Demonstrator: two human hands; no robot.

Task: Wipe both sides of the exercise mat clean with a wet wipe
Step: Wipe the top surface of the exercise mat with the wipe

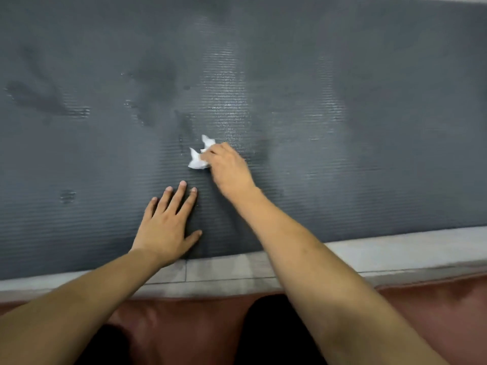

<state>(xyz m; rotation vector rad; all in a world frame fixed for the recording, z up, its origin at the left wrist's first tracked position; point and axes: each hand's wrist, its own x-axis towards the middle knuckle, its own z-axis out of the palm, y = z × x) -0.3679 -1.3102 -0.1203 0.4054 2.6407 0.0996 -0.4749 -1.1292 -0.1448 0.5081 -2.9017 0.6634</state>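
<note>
A dark grey ribbed exercise mat point(342, 127) lies flat across the floor and fills most of the view. Wet streaks and darker damp patches mark its middle and left part. My right hand point(229, 167) grips a crumpled white wet wipe point(198, 160) and holds it down on the mat near the centre. Flat on the mat near its front edge, my left hand point(168, 222) presses down with fingers spread and straight, a little left of and below the wipe.
A strip of light grey floor tiles point(224, 270) runs along the mat's near edge. Below it is a reddish-brown cushion or seat edge point(434, 306), with dark clothing point(263, 325) between my forearms.
</note>
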